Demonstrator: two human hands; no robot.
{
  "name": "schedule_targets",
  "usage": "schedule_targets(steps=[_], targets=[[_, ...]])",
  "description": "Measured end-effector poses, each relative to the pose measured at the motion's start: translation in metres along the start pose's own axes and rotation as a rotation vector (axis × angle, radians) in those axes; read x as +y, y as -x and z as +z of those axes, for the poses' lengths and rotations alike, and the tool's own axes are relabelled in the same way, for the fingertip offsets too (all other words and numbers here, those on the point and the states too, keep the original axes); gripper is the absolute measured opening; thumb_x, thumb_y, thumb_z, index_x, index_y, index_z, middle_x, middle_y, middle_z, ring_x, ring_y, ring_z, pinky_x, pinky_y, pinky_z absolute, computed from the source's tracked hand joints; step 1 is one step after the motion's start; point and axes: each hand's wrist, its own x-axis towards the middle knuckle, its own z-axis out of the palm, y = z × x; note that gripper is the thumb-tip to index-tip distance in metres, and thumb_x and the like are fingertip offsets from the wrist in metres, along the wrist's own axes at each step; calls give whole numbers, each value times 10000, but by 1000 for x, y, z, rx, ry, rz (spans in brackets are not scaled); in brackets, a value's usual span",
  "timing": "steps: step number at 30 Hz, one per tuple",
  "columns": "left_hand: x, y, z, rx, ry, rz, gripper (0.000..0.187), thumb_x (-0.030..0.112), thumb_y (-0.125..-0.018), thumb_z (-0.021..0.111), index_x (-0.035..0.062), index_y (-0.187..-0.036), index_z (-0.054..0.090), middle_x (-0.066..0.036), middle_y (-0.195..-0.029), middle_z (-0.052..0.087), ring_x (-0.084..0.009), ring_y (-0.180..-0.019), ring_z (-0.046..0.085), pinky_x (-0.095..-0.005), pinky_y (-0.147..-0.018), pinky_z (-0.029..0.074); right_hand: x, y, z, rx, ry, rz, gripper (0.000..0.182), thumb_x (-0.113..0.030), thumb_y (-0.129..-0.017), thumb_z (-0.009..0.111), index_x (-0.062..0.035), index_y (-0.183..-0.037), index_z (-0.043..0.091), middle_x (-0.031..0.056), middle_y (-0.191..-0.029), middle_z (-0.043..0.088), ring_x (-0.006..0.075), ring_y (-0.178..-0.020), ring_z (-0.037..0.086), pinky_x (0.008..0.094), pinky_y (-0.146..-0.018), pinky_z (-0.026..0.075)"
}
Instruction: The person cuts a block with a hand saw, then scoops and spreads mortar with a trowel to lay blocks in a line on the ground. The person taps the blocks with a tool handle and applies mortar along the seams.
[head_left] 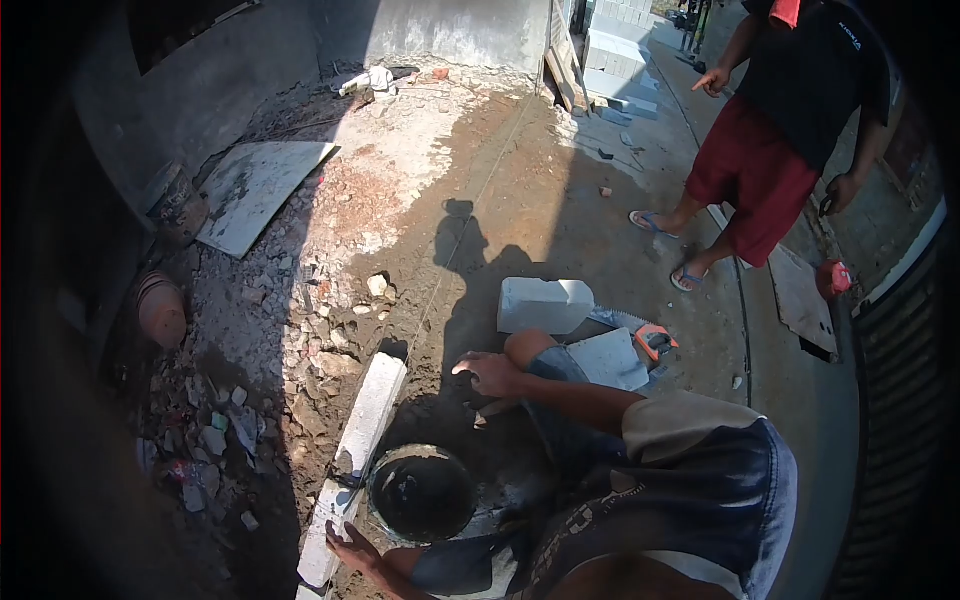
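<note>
My left hand (356,553) lies with fingers apart at the side of a row of light lightweight-concrete blocks (368,410), its fingertips on the near block. A black bucket (421,495) stands right beside the row, dark inside. A small dark object (347,481) lies across the blocks. Over my bent knee, my right hand (487,374) is held out with fingers partly stretched and nothing visible in it. Beyond the knee are a white block (545,305), another pale block (612,359) and a handsaw (655,341) with an orange handle.
A taut string line (480,190) runs along the wet soil toward the back wall. Another person (760,150) stands at the upper right, one arm pointing. Rubble (340,330), a board (265,195) and a clay-coloured pot (161,310) lie left. Stacked blocks (615,60) stand behind.
</note>
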Motion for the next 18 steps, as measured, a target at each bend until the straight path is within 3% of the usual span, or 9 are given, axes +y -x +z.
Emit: schedule_targets(steps=[3,6,8,10,12,15,18], targets=[[-12,-2,7,25,56,24,475,139,-947,644,-35,-1370,513,-263,-1284,549,-408,-1192,553,-458,-1022,443,-1,-1,0,-1,-7,-1,427,-98,-833,559,-180,-1247,626,62,-1379,560,308,-1245,559,461,-1013,482],[-7,-1,9,44,124,-36,416,94,-939,646,-26,-1326,548,-230,-1264,548,-382,-1185,567,-462,-1019,453,-3,0,-2,9,-1,3,422,-107,-840,565,-188,-1250,624,61,-1356,576,307,-1220,578,458,-996,493],[-2,2,6,53,54,26,407,93,-930,651,-29,-1309,563,-223,-1241,568,-385,-1167,576,-449,-1016,453,5,-1,4,55,-9,-32,396,-117,-848,571,-183,-1233,632,55,-1315,603,301,-1143,621,441,-938,524],[10,3,1,58,54,-69,413,96,-900,677,11,-1293,585,-215,-1214,589,-403,-1160,574,-445,-998,458,6,-5,6,65,40,-64,358,-94,-830,611,-166,-1178,660,47,-1248,633,261,-950,671,384,-826,558],[17,4,-3,92,58,-7,402,108,-887,685,17,-1269,598,-223,-1178,609,-412,-1113,585,-474,-974,463,9,-7,11,107,62,-107,363,-85,-820,630,-162,-1173,662,49,-1234,637,243,-923,675,367,-814,558],[8,2,0,87,82,-6,415,110,-866,695,18,-1260,601,-232,-1165,602,-419,-1102,581,-481,-962,465,-3,-6,1,13,-5,-11,377,-114,-831,582,-162,-1197,659,92,-1223,635,322,-1084,635,423,-906,526],[7,2,-1,92,70,-15,413,113,-871,692,18,-1263,601,-231,-1173,599,-419,-1105,579,-481,-964,463,-3,-6,2,9,-12,-15,372,-120,-832,586,-169,-1193,660,85,-1227,635,318,-1073,639,414,-897,530]])
